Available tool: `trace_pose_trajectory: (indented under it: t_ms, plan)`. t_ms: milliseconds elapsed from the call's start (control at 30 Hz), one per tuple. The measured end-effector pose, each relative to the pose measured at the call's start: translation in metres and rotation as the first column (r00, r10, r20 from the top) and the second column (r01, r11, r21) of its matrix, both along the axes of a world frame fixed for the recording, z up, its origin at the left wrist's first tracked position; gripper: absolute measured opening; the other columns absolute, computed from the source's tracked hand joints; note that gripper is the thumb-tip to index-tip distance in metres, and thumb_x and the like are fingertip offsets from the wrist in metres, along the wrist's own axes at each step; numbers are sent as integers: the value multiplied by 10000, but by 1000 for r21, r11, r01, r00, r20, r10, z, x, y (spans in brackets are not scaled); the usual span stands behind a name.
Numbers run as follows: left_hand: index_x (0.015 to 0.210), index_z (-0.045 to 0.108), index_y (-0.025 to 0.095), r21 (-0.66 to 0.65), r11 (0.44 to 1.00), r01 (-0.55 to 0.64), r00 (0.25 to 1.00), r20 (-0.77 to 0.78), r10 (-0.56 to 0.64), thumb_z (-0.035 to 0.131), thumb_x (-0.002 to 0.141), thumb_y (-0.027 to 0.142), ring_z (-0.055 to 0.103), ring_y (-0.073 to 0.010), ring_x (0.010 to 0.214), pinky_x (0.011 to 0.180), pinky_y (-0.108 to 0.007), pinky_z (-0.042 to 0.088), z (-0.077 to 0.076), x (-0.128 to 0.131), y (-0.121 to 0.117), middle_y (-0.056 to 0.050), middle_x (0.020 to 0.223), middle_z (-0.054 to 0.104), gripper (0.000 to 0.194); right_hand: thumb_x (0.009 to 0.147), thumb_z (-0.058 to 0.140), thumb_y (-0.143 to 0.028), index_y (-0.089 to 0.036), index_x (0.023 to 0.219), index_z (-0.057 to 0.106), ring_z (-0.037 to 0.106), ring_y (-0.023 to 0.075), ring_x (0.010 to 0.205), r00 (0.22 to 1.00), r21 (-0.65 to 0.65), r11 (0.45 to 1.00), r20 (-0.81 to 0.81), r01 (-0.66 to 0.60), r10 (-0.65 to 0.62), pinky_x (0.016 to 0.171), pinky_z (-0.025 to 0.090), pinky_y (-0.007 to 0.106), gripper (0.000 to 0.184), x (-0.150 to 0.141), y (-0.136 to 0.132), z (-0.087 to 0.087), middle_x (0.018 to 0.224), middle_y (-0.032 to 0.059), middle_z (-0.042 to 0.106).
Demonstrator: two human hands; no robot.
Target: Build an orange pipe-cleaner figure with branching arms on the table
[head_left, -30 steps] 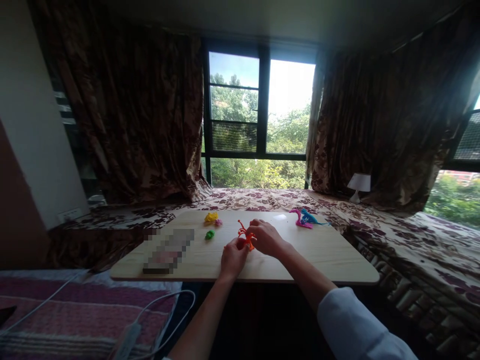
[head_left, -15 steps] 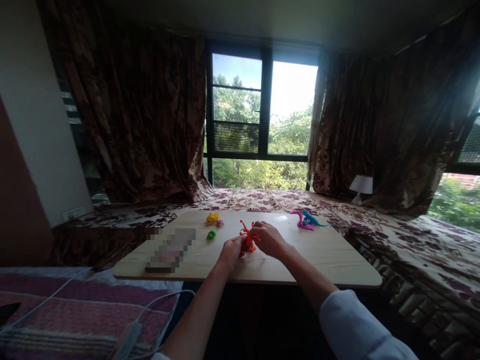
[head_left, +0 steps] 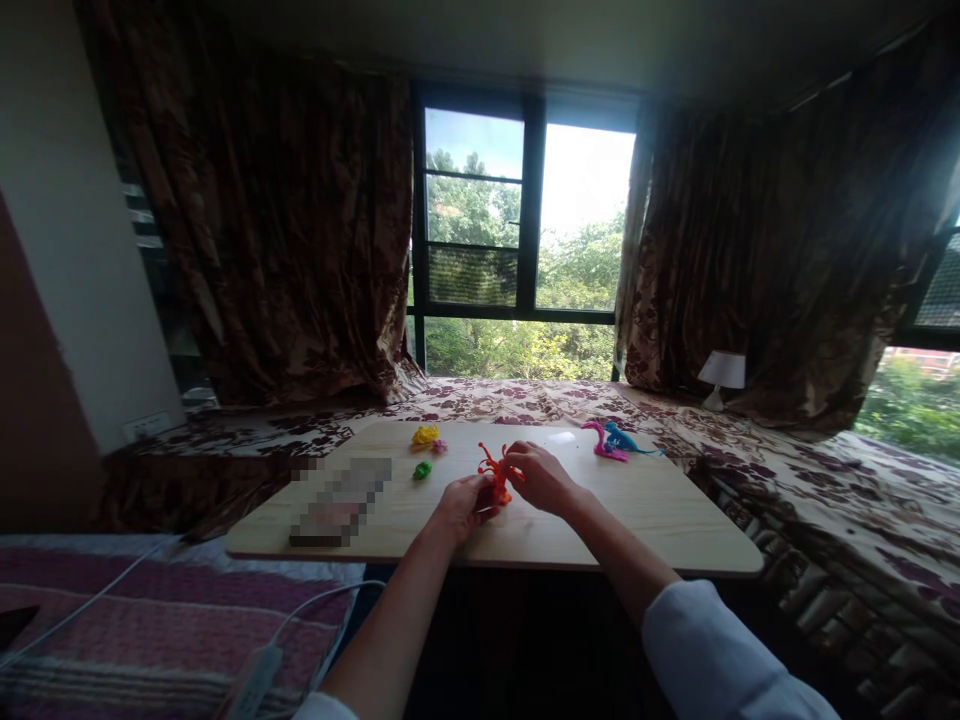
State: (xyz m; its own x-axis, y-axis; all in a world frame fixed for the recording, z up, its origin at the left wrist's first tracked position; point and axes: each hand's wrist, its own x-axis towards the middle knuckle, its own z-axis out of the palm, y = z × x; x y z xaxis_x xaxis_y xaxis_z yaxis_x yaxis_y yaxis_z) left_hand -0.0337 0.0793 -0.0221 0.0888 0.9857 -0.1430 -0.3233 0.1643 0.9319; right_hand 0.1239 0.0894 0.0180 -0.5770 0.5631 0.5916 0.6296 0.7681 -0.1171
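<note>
Above the near middle of the table is an orange-red figure (head_left: pixel 500 480) that looks like modelling clay, with thin curling strands rising from its top. My left hand (head_left: pixel 463 503) is closed around its left lower side, fingers partly hidden behind it. From the right, my right hand (head_left: pixel 541 476) pinches at the upper strands, its fingertips bent inward. Farther left lie a green lump (head_left: pixel 423 469), a yellow lump (head_left: pixel 425 436) and a small pink lump (head_left: pixel 439 446). At the far right of the table are a magenta piece (head_left: pixel 602 443) and a blue piece (head_left: pixel 619 437) with a thin tail.
The light wooden table (head_left: pixel 637 520) carries a blurred-out flat object (head_left: pixel 341 503) on its left. Behind stands a white lamp (head_left: pixel 723 372) on the flowered window seat. A power strip (head_left: pixel 253 680) with a white cable lies at lower left.
My left hand has turned and opened slightly around the figure's lower part. My right hand stays at the strands, shifted only a little. The other pieces lie where they were.
</note>
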Motion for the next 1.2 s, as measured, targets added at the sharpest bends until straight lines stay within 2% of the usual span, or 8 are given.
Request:
trace_pose_trajectory:
  t_ms: [267,567,767,867,1000,1200]
  plan:
    - [791,590,125,-12,999,-45,999,15,45,610,654,230,635,-172,649,526,-243,456,2,0,-3,-59,700,668,174,754,523,-81,-240,848,654,503,151,892,999,-39,999,33,26,-25,792,375,270,227,1,-1,1,933,25,584]
    - [784,584,143,-20,997,-77,997,16,78,641,635,239,629,-165,629,518,-238,441,3,1,-5,-36,679,659,185,776,459,-61,-248,918,643,509,146,877,994,-46,993,-19,106,-107,759,378,245,299,11,-4,5,946,29,591]
    - [782,589,143,-21,996,-86,996,17,86,631,651,273,629,-168,630,508,-238,435,2,1,-4,-41,686,663,189,839,434,-221,-230,886,658,529,143,846,982,-126,976,-39,179,-185,725,381,232,229,-1,4,9,919,40,602]
    - [784,591,146,-27,996,-90,996,24,91,634,647,281,629,-169,631,509,-241,432,2,0,-3,-39,679,663,197,811,470,-233,-227,841,670,542,134,797,982,-167,969,-18,181,-187,686,387,218,202,-6,9,12,892,32,609]
    - [761,589,147,-30,993,-111,993,36,112,654,623,283,619,-155,609,509,-238,420,1,-1,-1,-21,651,646,204,743,551,-234,-268,881,669,541,140,825,990,-172,975,11,141,-141,697,387,216,185,-9,12,12,923,14,609]
    - [779,599,150,-22,989,-143,989,24,144,670,596,314,605,-143,604,524,-242,418,-2,0,1,-12,650,631,256,743,547,-246,-267,838,679,528,154,859,989,-127,981,58,143,-137,701,381,227,164,-14,11,13,930,23,608]
